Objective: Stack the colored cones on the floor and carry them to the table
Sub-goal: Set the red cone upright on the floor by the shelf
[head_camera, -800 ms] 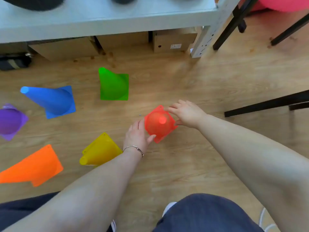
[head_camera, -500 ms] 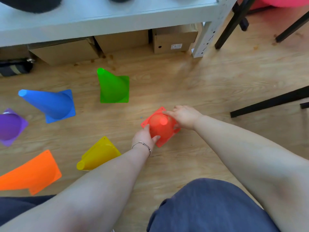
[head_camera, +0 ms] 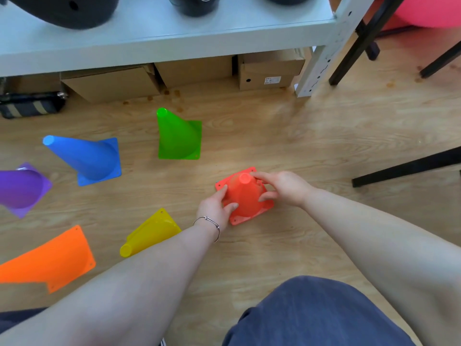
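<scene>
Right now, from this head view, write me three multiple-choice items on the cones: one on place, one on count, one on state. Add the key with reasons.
1. Which cone lies nearest the left forearm?
A. green
B. yellow
C. blue

2. How many cones show?
A. four
B. five
C. six

3. How is the red cone held?
A. by both hands
B. by one hand
C. by neither hand

Key:
1 B, the yellow cone lies on its side just beside that forearm.
2 C, with it show the red cone, green cone, blue cone, purple cone and orange cone.
3 A, the left hand and right hand both grip it.
</scene>
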Tool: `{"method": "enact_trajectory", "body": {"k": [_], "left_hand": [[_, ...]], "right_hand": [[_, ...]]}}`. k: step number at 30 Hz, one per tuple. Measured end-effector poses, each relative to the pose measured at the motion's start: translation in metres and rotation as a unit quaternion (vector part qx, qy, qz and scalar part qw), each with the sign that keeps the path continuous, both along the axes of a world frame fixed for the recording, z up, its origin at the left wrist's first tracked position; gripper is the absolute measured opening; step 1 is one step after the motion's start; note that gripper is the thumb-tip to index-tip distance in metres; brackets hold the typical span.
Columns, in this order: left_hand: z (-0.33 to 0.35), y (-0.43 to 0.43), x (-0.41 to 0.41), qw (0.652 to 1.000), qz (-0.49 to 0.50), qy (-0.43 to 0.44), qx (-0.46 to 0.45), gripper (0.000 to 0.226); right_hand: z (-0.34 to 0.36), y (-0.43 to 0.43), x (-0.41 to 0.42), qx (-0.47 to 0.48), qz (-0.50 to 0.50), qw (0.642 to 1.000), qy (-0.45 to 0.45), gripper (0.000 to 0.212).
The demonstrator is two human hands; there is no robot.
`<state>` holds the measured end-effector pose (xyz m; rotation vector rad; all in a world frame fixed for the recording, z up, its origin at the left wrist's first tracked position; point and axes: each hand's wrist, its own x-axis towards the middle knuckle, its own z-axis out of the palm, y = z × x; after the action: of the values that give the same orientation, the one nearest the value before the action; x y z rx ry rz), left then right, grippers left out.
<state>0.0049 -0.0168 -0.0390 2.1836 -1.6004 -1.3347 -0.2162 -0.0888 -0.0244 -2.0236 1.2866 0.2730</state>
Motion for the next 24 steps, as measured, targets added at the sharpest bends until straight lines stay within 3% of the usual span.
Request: {"method": "enact_trajectory", "body": {"k": [5,10,19,24], "left_hand": [[0.032,-0.023,0.020,0.997,0.026,0.049,-0.046,0.059],[0.088,-0.058,0.049,0.992,0.035,0.088,-0.082,0.053],[0.174,-0.110,0.114,0.985,-0.037,0.029,-0.164,0.049],[0.202,-0.151,0.157,0.983,-0.084,0.035,-0.158,0.062]], "right_hand": [[0.030,-0.015,0.015,0.027,-0.082,0.992,-0.093,0.079],[0.085,-0.042,0.038,0.017,-0.105,0.986,-0.127,0.072],[0.180,-0.093,0.096,-0.090,-0.053,0.989,-0.100,0.069],[0.197,-0.113,0.137,-0.151,-0.050,0.984,-0.080,0.071]]}}
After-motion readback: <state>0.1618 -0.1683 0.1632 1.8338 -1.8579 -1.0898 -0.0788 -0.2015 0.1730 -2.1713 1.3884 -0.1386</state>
